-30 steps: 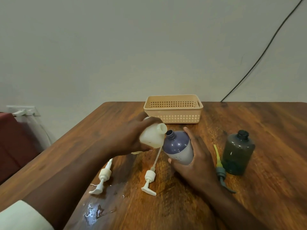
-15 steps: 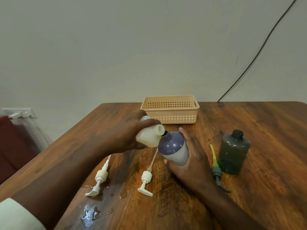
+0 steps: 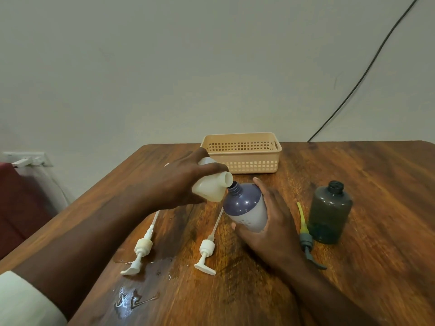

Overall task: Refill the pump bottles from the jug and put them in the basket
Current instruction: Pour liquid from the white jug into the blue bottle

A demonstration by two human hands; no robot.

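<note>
My left hand point(image 3: 179, 182) grips a cream white jug point(image 3: 210, 188), tipped on its side with its spout touching the neck of a purple and white bottle point(image 3: 244, 208). My right hand point(image 3: 273, 222) holds that bottle tilted toward the jug, its cap off. A dark grey bottle point(image 3: 330, 212) stands uncapped to the right. Two white pump heads point(image 3: 141, 249) point(image 3: 206, 252) lie on the table below the hands. A grey pump with a yellow tube point(image 3: 304, 234) lies beside the dark bottle. The beige basket point(image 3: 242, 167) sits behind, with nothing visible in it.
The wooden table point(image 3: 376, 255) has a wet spill point(image 3: 131, 302) near its front left and dampness around the left pump. A black cable point(image 3: 367, 69) runs down the wall at the right. A red seat point(image 3: 16, 208) sits beyond the table's left edge.
The jug's spout and the purple bottle's neck have come together and now touch. The jug is tipped further toward the bottle.
</note>
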